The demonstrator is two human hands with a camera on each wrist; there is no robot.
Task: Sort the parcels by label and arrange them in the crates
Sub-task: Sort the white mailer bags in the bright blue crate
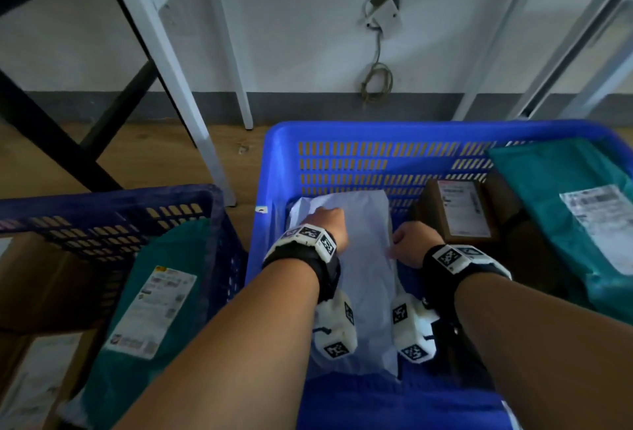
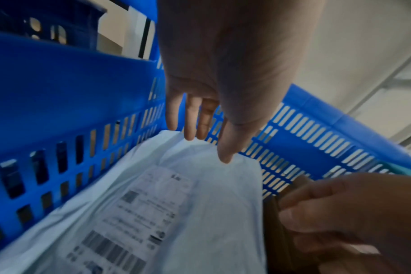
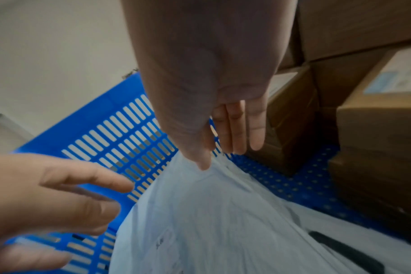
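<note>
Parcel: soft white plastic mailer bag [image 1: 363, 258] is laid flat in bright blue slotted crate [image 1: 342, 135]; judged light, limp, slippery
Left hand [image 1: 327, 224]: fingers extended; nothing gripped
Right hand [image 1: 411, 244]: fingers straight; parcel edge touched
Hold: edges best pinched

Bare forearms; black wrist straps [image 1: 327, 275] carrying white camera blocks [image 1: 337, 330] with black-white square markers.
</note>
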